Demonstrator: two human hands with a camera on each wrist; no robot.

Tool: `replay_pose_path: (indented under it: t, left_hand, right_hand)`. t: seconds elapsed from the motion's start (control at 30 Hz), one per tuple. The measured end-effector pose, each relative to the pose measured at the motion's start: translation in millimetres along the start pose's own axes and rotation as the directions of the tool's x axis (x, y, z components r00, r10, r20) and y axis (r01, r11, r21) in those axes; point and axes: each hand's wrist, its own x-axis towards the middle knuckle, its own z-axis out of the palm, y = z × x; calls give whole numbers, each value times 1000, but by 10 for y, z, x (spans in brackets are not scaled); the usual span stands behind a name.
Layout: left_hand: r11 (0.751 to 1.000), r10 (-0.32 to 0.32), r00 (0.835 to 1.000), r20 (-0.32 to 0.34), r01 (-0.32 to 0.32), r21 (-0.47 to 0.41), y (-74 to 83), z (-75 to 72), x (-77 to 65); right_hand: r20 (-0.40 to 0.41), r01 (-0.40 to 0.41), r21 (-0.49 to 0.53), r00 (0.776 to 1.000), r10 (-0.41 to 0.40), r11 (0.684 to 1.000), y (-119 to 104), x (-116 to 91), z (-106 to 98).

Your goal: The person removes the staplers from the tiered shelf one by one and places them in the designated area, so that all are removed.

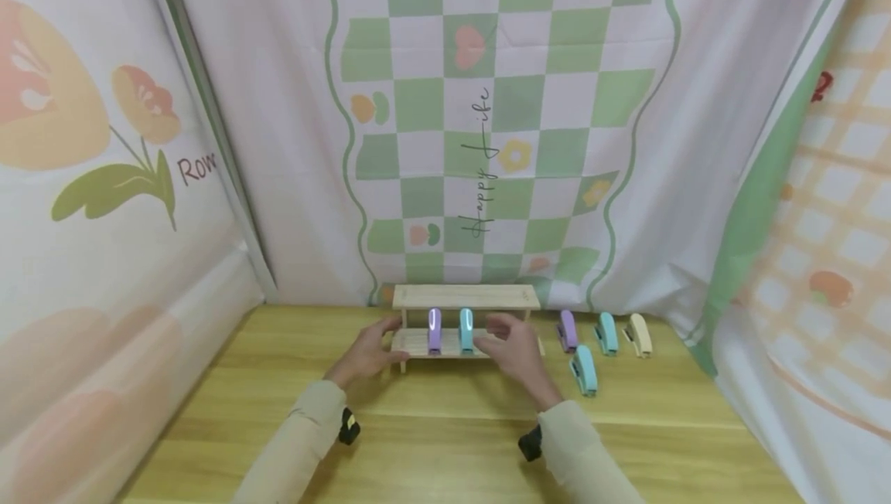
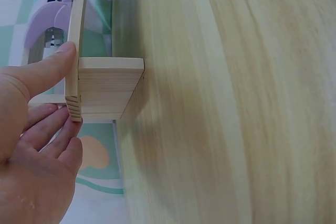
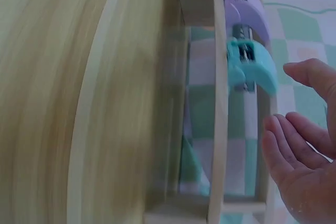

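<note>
A small two-tier wooden shelf (image 1: pixel 466 297) stands at the back of the table. On its lower board a purple stapler (image 1: pixel 435 332) and a teal stapler (image 1: pixel 465 332) stand side by side, apart from each other. My left hand (image 1: pixel 369 351) holds the shelf's left end; in the left wrist view the thumb (image 2: pixel 52 66) lies on the board's front edge, with the fingers beyond its end. Just right of the teal stapler is my right hand (image 1: pixel 517 345). The right wrist view has its thumb and fingers (image 3: pixel 294 148) spread apart, nothing between them.
Right of the shelf, another purple stapler (image 1: pixel 567 331), a teal stapler (image 1: pixel 606 333) and a cream stapler (image 1: pixel 637 335) form a row. One more teal stapler (image 1: pixel 584 371) is in front of them. Patterned curtains (image 1: pixel 292 141) surround the wooden table (image 1: pixel 431 442) behind and on both sides.
</note>
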Motion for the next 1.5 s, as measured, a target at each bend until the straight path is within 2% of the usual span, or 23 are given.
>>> replay_pose_path:
  t: [0.2,0.53,0.8,1.0,1.13,1.5]
  left_hand:
    - [1000,2,1000,-4,-2,-3,11,26,3]
    - [1000,7,1000,-3,-7,-7,26,48,-16]
    - [1000,7,1000,-3,-7,-5,51,37,-10]
    - [1000,21,1000,-4,-21,0,48,26,-6]
    - [1000,15,1000,-11,-15,-23,58,14,-9]
    - [1000,3,1000,-15,-3,-8,73,0,-19]
  right_hand:
    - [-54,-37,2,998,37,999,-71,50,215]
    - [-183,-45,24,982,49,999,-132,128,392]
    - [-184,-70,49,980,78,996,-128,142,389]
    - [-179,-68,56,981,77,996,-92,25,228]
    - [-174,-69,31,982,73,997,-26,-76,44]
    - [-142,-102,-81,986,90,991,236,-470,-704]
